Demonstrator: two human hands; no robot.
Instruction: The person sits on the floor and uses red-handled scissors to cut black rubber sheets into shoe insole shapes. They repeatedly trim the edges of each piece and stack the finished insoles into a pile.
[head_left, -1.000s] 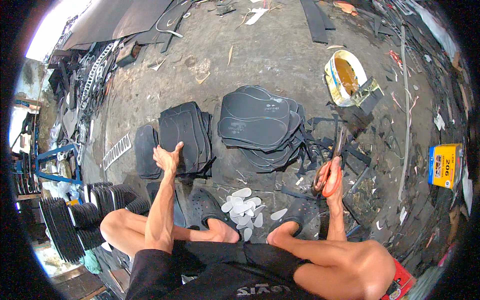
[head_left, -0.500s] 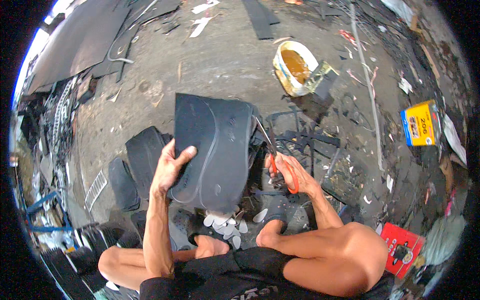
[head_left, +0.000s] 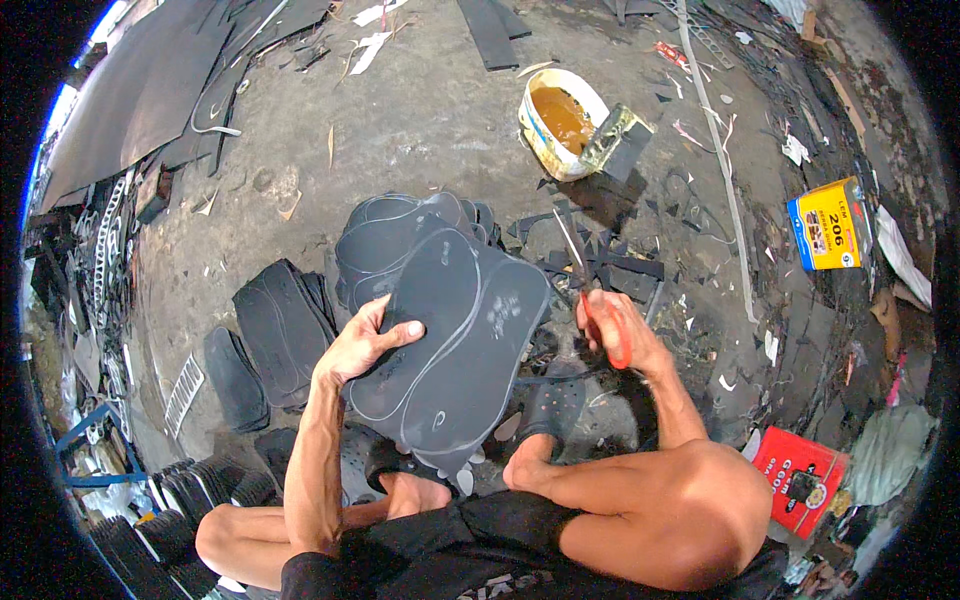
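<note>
My left hand (head_left: 375, 343) grips the left edge of a black sole sheet (head_left: 465, 335), its thumb lying on top. Pale lines on the sheet trace sole outlines, and its right edge curves. Orange-handled scissors (head_left: 575, 245) sit in my right hand (head_left: 625, 335), fingers wrapped through the handles. The blades point away from me, to the right of the sheet and apart from it. Just beyond the sheet lies a pile of similar marked black pieces (head_left: 372, 240), partly covered by it. White teardrop-shaped pieces (head_left: 466, 481) peek out under its near end, between my feet.
Left of the sheet are a stack of marked black sheets (head_left: 285, 325) and a stack of black soles (head_left: 235, 380). A white bucket of amber liquid (head_left: 530, 130) stands ahead. Black offcuts (head_left: 630, 265) litter the floor. Yellow (head_left: 838, 222) and red (head_left: 797, 480) cans stand right.
The sheet has turned clockwise, its far end swinging right and uncovering the pile behind. My right hand has drawn the scissors away from its right edge. The head view has shifted slightly.
</note>
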